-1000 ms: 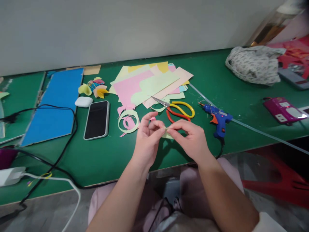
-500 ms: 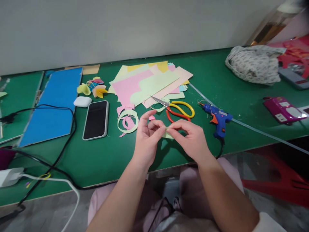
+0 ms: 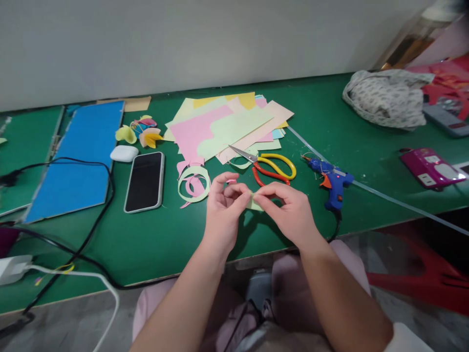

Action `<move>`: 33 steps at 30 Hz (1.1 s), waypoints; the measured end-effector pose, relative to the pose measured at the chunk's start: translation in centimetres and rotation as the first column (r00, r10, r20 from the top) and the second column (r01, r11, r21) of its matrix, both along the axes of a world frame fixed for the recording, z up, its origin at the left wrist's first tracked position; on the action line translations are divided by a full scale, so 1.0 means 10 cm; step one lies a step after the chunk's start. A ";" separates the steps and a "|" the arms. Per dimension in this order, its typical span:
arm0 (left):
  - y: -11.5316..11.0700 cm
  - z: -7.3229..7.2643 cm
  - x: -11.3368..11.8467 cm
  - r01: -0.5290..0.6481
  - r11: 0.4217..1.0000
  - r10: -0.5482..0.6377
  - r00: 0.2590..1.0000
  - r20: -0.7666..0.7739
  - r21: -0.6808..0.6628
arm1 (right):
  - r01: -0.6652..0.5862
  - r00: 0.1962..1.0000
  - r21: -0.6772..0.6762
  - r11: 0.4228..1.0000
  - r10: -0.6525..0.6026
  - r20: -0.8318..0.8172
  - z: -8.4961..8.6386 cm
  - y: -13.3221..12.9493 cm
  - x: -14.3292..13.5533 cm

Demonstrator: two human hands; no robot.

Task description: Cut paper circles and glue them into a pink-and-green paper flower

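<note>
Between my two hands is a small pale green piece of paper point(image 3: 255, 203), mostly covered by my fingers. My left hand point(image 3: 225, 208) pinches it with thumb and forefinger, while another finger is raised. From the other side my right hand point(image 3: 287, 208) pinches the same paper, fingertips close to those of the left. Just beyond my hands lie scissors point(image 3: 276, 166) with one yellow and one red handle, blades pointing back left. Left of my hands are a pale green paper ring point(image 3: 182, 186) and pink paper scraps point(image 3: 197, 187).
Coloured paper sheets point(image 3: 227, 122) are piled at the back. A blue glue gun point(image 3: 333, 183) with a long glue stick lies right. To the left are a phone point(image 3: 144, 182), a white case point(image 3: 124, 153), paper flowers point(image 3: 144, 131), a blue board point(image 3: 80, 161) and black cables point(image 3: 112, 181).
Both hands keep their pinch on the paper and have barely moved. My raised left finger has dipped slightly. The view has shifted a little.
</note>
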State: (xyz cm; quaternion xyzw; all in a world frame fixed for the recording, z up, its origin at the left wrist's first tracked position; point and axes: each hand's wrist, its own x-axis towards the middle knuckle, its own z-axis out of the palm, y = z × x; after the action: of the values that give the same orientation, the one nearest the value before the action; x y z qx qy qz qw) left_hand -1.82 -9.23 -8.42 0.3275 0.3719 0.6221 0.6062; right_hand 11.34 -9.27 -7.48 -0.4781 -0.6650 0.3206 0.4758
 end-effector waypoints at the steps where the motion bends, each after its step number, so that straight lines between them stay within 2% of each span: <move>1: 0.00 0.00 0.00 -0.004 1.000 0.004 1.000 0.000 -0.003 | 0.002 1.000 0.000 1.000 -0.002 0.003 0.00 0.00 0.00; 7: -0.01 0.00 0.01 0.003 0.999 -0.003 1.000 0.003 -0.032 | 0.064 0.997 -0.003 0.998 -0.064 -0.032 -0.02 0.00 0.00; 18: 0.01 0.02 0.01 0.016 0.998 -0.013 0.999 0.048 -0.060 | 0.035 0.999 -0.020 0.999 -0.036 -0.026 -0.01 0.01 -0.01; 25: 0.00 0.03 0.03 0.004 0.995 0.001 0.998 0.056 -0.098 | 0.071 0.997 0.005 0.997 -0.071 -0.025 -0.02 0.01 -0.01; 33: -0.01 0.03 0.02 -0.004 0.998 0.005 1.000 0.024 -0.059 | 0.078 0.997 0.022 0.997 -0.078 -0.022 -0.03 0.00 -0.01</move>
State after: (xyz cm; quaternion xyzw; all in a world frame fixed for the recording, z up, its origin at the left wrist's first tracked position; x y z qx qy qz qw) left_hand -1.66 -9.32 -8.14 0.3009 0.3834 0.6162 0.6187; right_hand 11.19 -9.26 -7.76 -0.4950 -0.6444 0.2991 0.5003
